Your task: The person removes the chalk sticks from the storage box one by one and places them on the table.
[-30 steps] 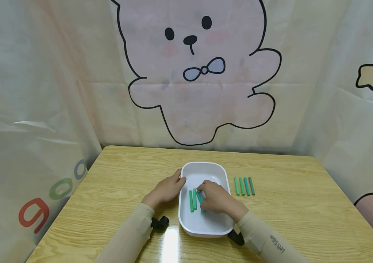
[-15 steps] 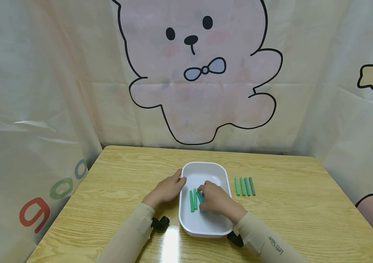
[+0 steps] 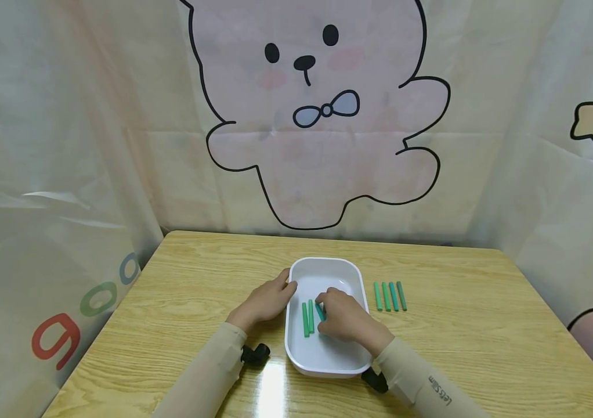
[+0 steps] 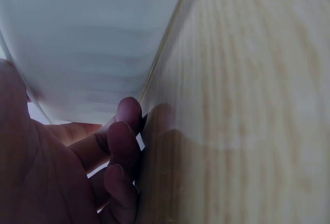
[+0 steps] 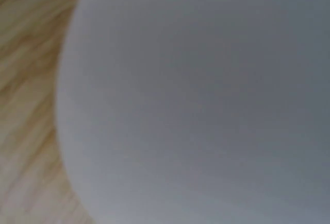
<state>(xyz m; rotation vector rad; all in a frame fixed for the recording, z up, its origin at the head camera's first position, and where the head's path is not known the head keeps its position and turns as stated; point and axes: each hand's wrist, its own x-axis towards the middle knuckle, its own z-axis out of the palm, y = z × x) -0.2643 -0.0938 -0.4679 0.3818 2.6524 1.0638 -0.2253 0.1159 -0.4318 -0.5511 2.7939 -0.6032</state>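
Observation:
In the head view a white plastic tub (image 3: 328, 361) stands on the table. My left hand (image 3: 265, 300) holds its left side, the thumb at the rim and the fingers along the outer wall. The left wrist view shows those fingers (image 4: 124, 147) bent low against the tub wall (image 4: 93, 38), close to the tabletop. Inside the tub, my right hand (image 3: 346, 316) pinches a thin teal stick (image 3: 320, 312), its lower part hidden by the fingers. Two light green sticks, one on the left (image 3: 305, 319) and one beside it (image 3: 311, 316), lie on the tub floor.
Right of the tub, several sticks in green and teal shades (image 3: 393, 296) lie side by side in a row on the wooden table (image 3: 484, 325). A printed cloth (image 3: 322, 162) hangs behind the table. The right wrist view is filled by the tub's blurred outer wall (image 5: 196, 100).
The teal stick has shifted slightly right, away from the two light green sticks, and less of its lower end shows. My left hand keeps its place on the tub.

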